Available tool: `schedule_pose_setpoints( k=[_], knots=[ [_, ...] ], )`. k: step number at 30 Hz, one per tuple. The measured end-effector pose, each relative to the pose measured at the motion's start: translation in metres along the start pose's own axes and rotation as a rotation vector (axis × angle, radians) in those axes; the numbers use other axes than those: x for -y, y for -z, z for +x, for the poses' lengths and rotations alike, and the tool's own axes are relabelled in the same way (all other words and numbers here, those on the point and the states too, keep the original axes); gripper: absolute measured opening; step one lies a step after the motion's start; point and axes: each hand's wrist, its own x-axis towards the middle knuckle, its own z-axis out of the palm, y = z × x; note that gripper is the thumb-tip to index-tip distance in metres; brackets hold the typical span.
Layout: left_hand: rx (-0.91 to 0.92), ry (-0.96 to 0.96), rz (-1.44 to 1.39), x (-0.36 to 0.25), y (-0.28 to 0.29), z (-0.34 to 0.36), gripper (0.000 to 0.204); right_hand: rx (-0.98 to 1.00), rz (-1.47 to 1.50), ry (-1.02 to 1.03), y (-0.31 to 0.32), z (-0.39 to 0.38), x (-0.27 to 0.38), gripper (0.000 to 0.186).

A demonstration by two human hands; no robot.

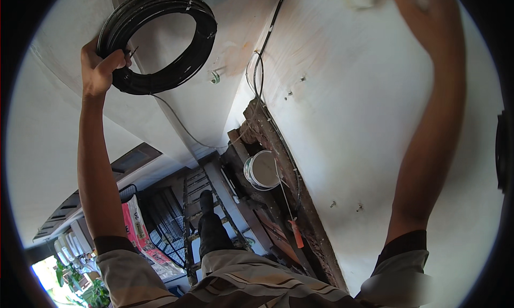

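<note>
Raised at the upper left, my left hand (104,69) is closed around the side of a thick coil of black cable (179,80), thumb across its inner edge. A thin wire (179,120) trails from beneath the coil toward the wall corner. My right arm reaches up along the white wall at the upper right. My right hand (425,5) is blurred and partly cut off by the top edge, its fingers hidden; a dark patch shows at it, which I cannot make out. Black cable (274,21) runs along the corner between wall and ceiling, hanging in a loop lower down.
A white bucket (264,170) stands on a rough brown ledge (278,142), near a tool with an orange handle (296,234). Below me, a ladder (191,201) shows beside my leg. A black wire rack (160,214), pink-and-white sack (140,230) and plants (96,294) lie lower left.
</note>
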Motion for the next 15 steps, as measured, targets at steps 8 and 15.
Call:
schedule_pose_setpoints(
  k=[8,15],
  knots=[
    [-0.020,0.019,-0.013,-0.007,-0.007,0.000,0.039,0.486,0.342,-0.068,-0.191,-0.066,0.003,0.030],
    [-0.002,0.005,-0.008,-0.004,-0.002,-0.001,0.040,0.356,-0.037,-0.444,-0.076,0.030,-0.033,0.024]
  ],
)
